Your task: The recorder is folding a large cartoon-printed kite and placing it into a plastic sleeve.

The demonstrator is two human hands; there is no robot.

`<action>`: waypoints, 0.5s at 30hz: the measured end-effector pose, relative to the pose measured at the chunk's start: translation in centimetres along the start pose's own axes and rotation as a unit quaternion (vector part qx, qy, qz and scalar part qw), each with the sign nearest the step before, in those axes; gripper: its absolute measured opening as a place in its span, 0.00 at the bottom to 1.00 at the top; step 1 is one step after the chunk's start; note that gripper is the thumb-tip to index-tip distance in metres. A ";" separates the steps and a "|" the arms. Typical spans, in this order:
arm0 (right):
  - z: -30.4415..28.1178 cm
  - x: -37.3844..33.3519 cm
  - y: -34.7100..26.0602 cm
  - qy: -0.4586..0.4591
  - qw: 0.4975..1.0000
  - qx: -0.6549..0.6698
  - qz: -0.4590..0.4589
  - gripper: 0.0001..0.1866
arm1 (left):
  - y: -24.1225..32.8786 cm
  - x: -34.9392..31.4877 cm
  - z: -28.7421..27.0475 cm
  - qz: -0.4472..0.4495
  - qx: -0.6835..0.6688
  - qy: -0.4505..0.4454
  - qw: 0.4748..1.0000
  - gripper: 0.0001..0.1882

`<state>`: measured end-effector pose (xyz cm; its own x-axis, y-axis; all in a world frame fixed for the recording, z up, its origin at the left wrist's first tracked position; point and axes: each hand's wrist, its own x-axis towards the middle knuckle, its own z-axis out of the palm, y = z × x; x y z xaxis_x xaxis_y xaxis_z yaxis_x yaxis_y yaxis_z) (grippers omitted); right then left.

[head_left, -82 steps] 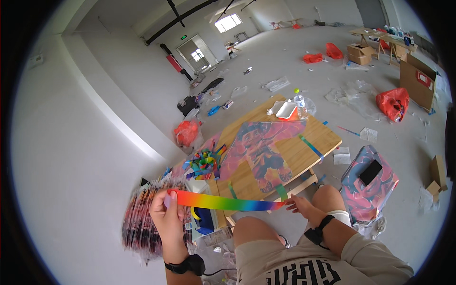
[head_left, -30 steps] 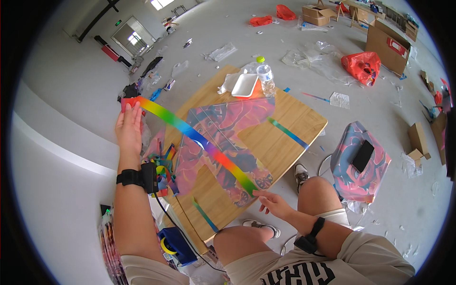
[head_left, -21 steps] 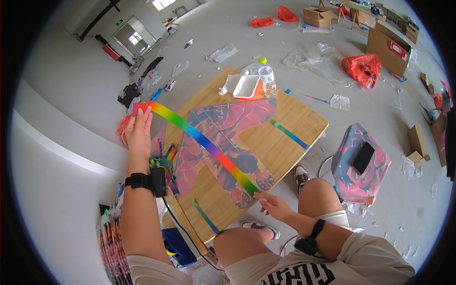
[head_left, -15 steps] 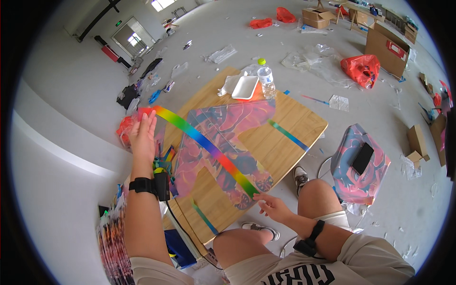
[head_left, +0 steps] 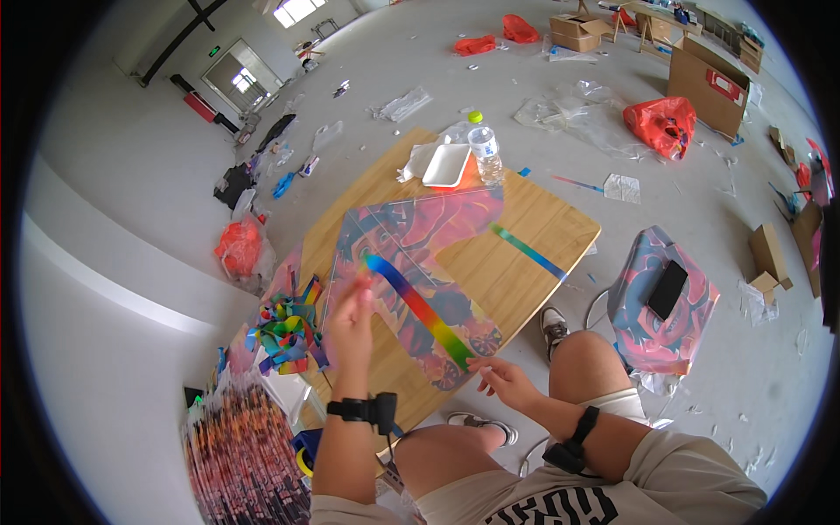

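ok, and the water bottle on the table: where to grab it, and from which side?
I'd wrap the middle of the bottle, below its yellow-green cap, coming level from the right. It stands upright, so its round side suits a wraparound grip, and the white tray crowds its left. Squeeze lightly; the clear wall may give.
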<state>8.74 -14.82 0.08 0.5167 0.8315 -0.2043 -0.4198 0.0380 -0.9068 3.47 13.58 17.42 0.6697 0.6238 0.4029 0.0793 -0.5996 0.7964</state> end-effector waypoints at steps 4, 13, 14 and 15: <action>-0.7 -0.1 -0.7 0.022 1.000 0.016 -0.004 0.16 | -0.3 -4.6 4.9 -0.046 -0.044 -0.017 0.998 0.16; -1.6 -0.9 0.2 0.056 0.998 0.007 0.008 0.14 | -6.6 -12.7 9.4 -0.043 0.087 -0.015 0.995 0.14; -1.8 -1.0 0.3 0.058 0.998 0.005 0.007 0.14 | -6.7 -13.2 9.8 -0.046 0.091 0.001 0.995 0.14; -1.9 -1.0 0.5 0.061 0.998 0.004 0.005 0.14 | -6.5 -13.5 10.0 -0.051 0.094 0.008 0.994 0.14</action>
<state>9.45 -16.69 -0.83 0.5998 0.7577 -0.2572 -0.4312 0.0353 -0.9016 1.29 4.01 2.27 0.6387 0.6939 0.3326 0.2839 -0.6143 0.7363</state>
